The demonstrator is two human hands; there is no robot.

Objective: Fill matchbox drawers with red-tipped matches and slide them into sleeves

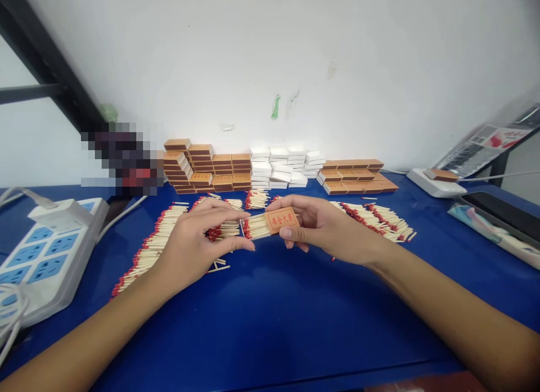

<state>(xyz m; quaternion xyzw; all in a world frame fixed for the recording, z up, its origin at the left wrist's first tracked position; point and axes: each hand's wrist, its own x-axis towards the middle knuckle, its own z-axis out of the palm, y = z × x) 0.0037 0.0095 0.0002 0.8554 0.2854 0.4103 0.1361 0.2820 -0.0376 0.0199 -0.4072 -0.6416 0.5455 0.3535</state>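
An orange matchbox sleeve (282, 219) with red lettering is held above the table between the thumb and fingers of my right hand (320, 226). Out of its left end sticks a white tray full of matches (256, 226), their red heads facing left. My left hand (202, 234) has its thumb and index finger at the two sides of the tray's outer end, gripping it. Behind and beside my left hand lies a long row of loose matches (156, 246), partly hidden by that hand. More loose matches (375, 219) lie beyond my right forearm.
Along the wall stand stacks of orange matchboxes (223, 167), white trays (287, 164) and further orange boxes (354, 175). A power strip (54, 251) with cables lies on the left of the blue table (278, 313). At right are a white device (434, 184) and a dark phone-like object (502, 212).
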